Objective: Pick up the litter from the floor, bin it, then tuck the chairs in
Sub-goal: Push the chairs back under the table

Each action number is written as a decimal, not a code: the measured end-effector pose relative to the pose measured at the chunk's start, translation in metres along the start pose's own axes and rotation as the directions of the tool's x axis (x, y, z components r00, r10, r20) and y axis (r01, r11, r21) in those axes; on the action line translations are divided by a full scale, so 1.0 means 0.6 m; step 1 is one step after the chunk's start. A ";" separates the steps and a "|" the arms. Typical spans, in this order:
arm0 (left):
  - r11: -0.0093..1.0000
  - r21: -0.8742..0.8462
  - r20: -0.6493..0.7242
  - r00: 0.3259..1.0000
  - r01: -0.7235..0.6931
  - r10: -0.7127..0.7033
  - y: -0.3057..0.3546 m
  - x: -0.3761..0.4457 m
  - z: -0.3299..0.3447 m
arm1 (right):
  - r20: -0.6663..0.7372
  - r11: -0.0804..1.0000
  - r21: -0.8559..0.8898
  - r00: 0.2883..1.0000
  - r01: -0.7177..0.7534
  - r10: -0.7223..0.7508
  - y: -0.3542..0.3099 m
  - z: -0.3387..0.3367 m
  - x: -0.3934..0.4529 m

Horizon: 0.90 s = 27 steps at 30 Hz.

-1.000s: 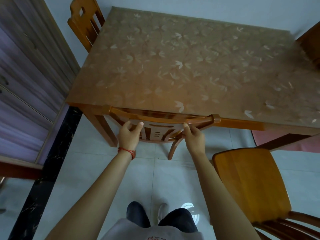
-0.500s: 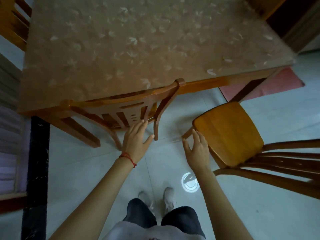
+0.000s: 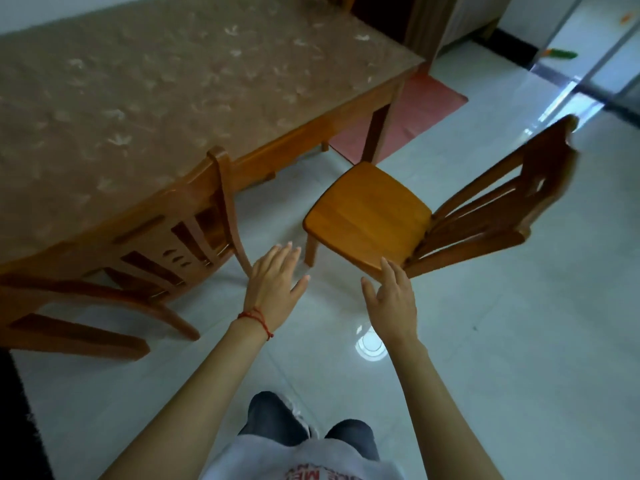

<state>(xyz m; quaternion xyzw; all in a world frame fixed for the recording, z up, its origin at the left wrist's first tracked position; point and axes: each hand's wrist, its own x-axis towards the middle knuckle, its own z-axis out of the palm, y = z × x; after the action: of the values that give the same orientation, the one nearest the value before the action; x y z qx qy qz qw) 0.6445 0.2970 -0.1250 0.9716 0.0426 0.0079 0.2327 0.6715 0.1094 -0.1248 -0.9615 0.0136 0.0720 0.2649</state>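
A wooden chair (image 3: 194, 237) on the left stands pushed in, its backrest against the edge of the table (image 3: 145, 98) with a patterned cover. A second wooden chair (image 3: 370, 216) stands away from the table on the white tile floor, seat toward me and backrest to the right. My left hand (image 3: 273, 285), with a red string on the wrist, hovers open between the two chairs. My right hand (image 3: 394, 299) is open, fingers spread, just below the near edge of the second chair's seat. Neither hand holds anything.
A pink mat (image 3: 398, 116) lies under the table's far right corner. A green and orange object (image 3: 561, 53) lies on the floor at the far top right, past a glass door track. A black floor strip (image 3: 20, 410) runs along the left.
Both hands let go of the left chair's backrest after it went in under the table. The view swung right and the hands moved toward the second chair.
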 end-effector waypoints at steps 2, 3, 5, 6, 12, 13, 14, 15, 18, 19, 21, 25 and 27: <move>0.998 0.017 0.041 0.998 -0.055 0.055 0.042 -0.004 0.018 | -0.032 0.999 0.017 0.999 -0.030 0.031 0.040 -0.030 -0.024; 0.996 0.026 0.063 0.995 -0.084 0.082 0.064 -0.008 0.028 | -0.049 0.999 0.020 0.998 -0.041 0.042 0.061 -0.045 -0.037; 0.988 0.037 0.100 0.984 -0.150 0.146 0.109 -0.017 0.050 | -0.082 0.997 0.012 0.994 -0.071 0.072 0.105 -0.073 -0.066; 0.982 0.039 0.113 0.977 -0.186 0.181 0.132 -0.023 0.061 | -0.099 0.995 0.009 0.990 -0.097 0.098 0.128 -0.084 -0.081; 0.931 0.038 0.172 0.920 -0.362 0.351 0.275 -0.062 0.128 | -0.194 0.966 0.075 0.947 -0.247 0.257 0.264 -0.143 -0.174; 0.920 0.041 0.176 0.910 -0.389 0.377 0.297 -0.069 0.140 | -0.212 0.961 0.076 0.937 -0.266 0.276 0.286 -0.152 -0.190; 0.907 0.043 0.177 0.897 -0.419 0.405 0.317 -0.076 0.152 | -0.232 0.956 0.075 0.927 -0.284 0.294 0.306 -0.162 -0.206; 0.893 0.042 0.176 0.883 -0.448 0.435 0.337 -0.083 0.164 | -0.248 0.950 0.074 0.917 -0.304 0.312 0.327 -0.171 -0.222; 0.856 0.044 0.190 0.846 -0.514 0.498 0.395 -0.097 0.194 | -0.279 0.926 0.074 0.884 -0.370 0.375 0.385 -0.195 -0.263; 0.842 0.046 0.194 0.832 -0.537 0.520 0.413 -0.099 0.203 | -0.289 0.918 0.076 0.873 -0.388 0.393 0.403 -0.202 -0.273; 0.820 0.032 0.223 0.804 -0.571 0.551 0.446 -0.099 0.217 | -0.310 0.906 0.085 0.853 -0.415 0.420 0.434 -0.213 -0.287; 0.778 0.007 0.266 0.751 -0.629 0.605 0.507 -0.086 0.247 | -0.348 0.882 0.115 0.813 -0.458 0.467 0.483 -0.237 -0.290; 0.752 0.016 0.283 0.725 -0.659 0.628 0.537 -0.071 0.265 | -0.360 0.875 0.125 0.800 -0.468 0.480 0.506 -0.250 -0.278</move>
<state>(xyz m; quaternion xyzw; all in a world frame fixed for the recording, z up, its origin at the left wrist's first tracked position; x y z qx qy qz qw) 0.6330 -0.0644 -0.1205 0.9297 -0.3279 -0.0418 0.1626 0.5064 -0.2301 -0.1273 -0.9187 0.3055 -0.0520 0.2448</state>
